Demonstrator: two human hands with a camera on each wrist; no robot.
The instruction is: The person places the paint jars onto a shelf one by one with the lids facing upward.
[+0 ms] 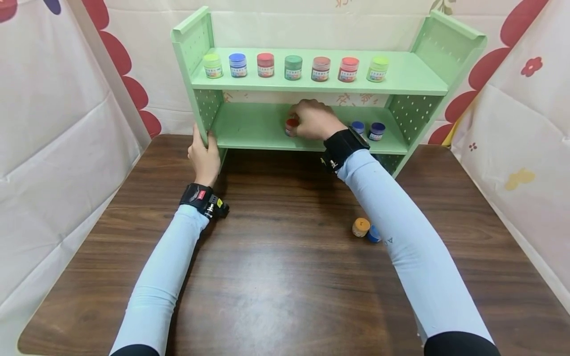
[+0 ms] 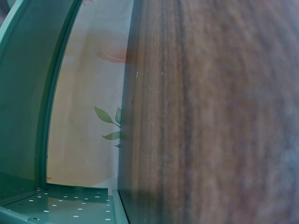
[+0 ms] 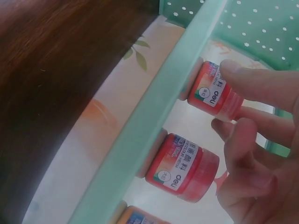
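A small red paint jar (image 1: 291, 128) stands on the lower board of a light green shelf rack (image 1: 249, 123). My right hand (image 1: 316, 118) pinches that jar between thumb and fingers; its deli label faces the camera in the right wrist view. Beside it there stand a second red paint jar (image 3: 175, 163) and, partly cut off, an orange jar (image 3: 140, 218). The right hand and wrist hide these two in the head view. My left hand (image 1: 205, 158) grips the front edge of the rack's left side panel; it does not show in the left wrist view.
Several paint jars, among them a dark green one (image 1: 293, 68), line the upper board. A blue jar (image 1: 357, 126) and a dark blue jar (image 1: 376, 131) stand at the lower right. On the brown table (image 1: 267, 247) an orange-capped jar (image 1: 360, 227) touches a blue one (image 1: 374, 234).
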